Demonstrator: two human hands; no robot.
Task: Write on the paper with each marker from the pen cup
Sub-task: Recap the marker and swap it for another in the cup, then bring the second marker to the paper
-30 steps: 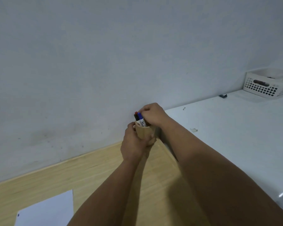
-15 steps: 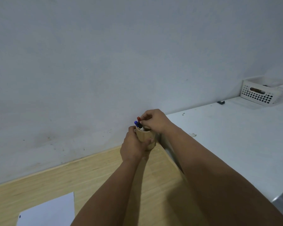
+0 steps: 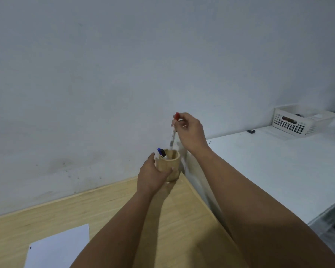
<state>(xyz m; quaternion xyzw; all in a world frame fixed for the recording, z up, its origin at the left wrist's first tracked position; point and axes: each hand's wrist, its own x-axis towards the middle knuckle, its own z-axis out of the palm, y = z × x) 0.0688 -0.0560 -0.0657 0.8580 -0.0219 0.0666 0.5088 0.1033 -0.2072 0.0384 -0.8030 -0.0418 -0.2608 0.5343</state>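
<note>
A wooden pen cup [image 3: 171, 163] stands at the back right corner of the wooden desk [image 3: 66, 213], against the wall. My left hand [image 3: 152, 176] grips the cup's left side. My right hand [image 3: 190, 131] is raised above the cup and pinches a red-capped marker [image 3: 174, 130] near its cap; the marker hangs upright with its lower end just over the cup's rim. A blue-capped marker [image 3: 160, 151] and a black one [image 3: 163, 153] still lean inside the cup. A white sheet of paper [image 3: 58, 248] lies at the desk's near left, with a small dark mark at its left edge.
A white table [image 3: 278, 167] adjoins the desk on the right, slightly lower. A white perforated basket [image 3: 298, 122] with some items stands at its far corner, and a small dark object [image 3: 251, 131] lies by the wall. A grey wall closes the back.
My right hand has risen from the cup, drawing the red-capped marker up out of it. My left hand still holds the cup; the blue and black markers stayed inside.
</note>
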